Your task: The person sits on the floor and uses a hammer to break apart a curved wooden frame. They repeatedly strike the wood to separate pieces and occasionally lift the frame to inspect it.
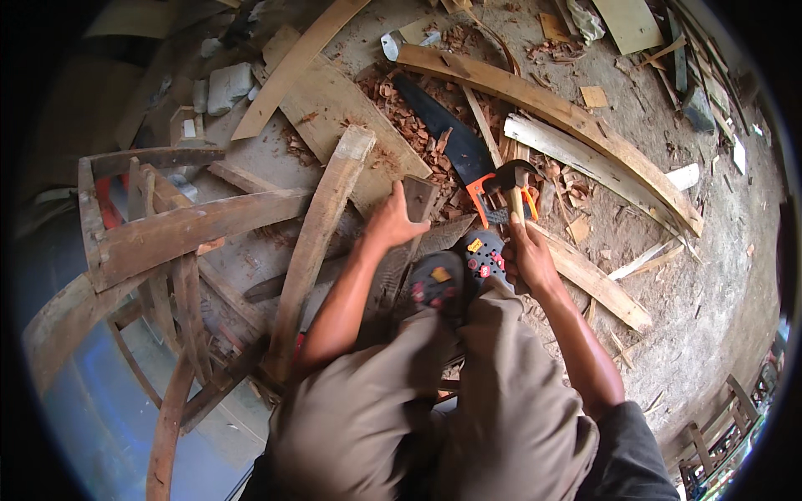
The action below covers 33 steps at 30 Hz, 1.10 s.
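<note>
My right hand [528, 255] is wrapped around the wooden handle of a claw hammer [516, 200], whose dark head points up and away from me. My left hand [391, 221] is at a short dark wooden board [420, 194], thumb spread across it and index finger along its left edge; the other fingers are hidden. Just beyond the hammer lies a handsaw [455, 142] with a black blade and an orange-and-grey handle. My feet, in dark clogs [484, 255] with colourful charms, are between my hands.
A wooden frame [188, 221] stands at the left. A pale-ended beam [322, 217] leans near my left arm. Beyond lie a wide plank [342, 117], a long curved beam [543, 104] and a whitish board [585, 159]. Wood chips [384, 96] litter the floor.
</note>
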Tool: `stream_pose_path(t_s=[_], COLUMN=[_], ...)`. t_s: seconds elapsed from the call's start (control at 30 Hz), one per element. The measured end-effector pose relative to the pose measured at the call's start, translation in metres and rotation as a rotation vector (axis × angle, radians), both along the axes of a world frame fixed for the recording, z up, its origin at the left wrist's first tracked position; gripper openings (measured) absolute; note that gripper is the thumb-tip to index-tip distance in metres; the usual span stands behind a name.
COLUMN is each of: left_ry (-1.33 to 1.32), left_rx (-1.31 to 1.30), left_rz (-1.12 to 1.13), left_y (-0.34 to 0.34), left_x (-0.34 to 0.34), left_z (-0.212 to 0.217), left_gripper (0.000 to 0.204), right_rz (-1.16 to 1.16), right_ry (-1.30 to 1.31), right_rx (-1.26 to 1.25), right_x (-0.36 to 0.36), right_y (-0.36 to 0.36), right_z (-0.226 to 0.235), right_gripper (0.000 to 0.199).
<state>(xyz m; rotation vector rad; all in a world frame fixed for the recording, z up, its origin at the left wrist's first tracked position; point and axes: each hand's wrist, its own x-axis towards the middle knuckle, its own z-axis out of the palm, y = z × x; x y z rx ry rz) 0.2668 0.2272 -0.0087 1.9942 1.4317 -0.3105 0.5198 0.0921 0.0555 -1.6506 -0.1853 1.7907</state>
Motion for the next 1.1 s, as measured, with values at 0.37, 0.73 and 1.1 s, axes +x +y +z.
stream_pose_path(t_s=[0.37, 0.73, 1.1], left_ry=[-0.965, -0.737, -0.933], left_rx=[-0.580, -0.417, -0.438], left_rz=[0.628, 0.690, 0.661], left_y=[0.012, -0.006, 0.008], left_x=[-0.075, -0.063, -0.045], left_z=[-0.017, 0.013, 0.031], left_gripper=[0.082, 0.066, 0.057], right_rz=[-0.067, 0.186, 0.846], right_ry=[-0.080, 0.329, 0.699], right_rx=[-0.034, -0.116, -0.343], right_x=[0.017, 0.015, -0.014], right_y=[-0.048, 0.006, 0.072], right_z=[-0.002, 0.026, 0.052], right_gripper=[0.045, 0.046, 0.042])
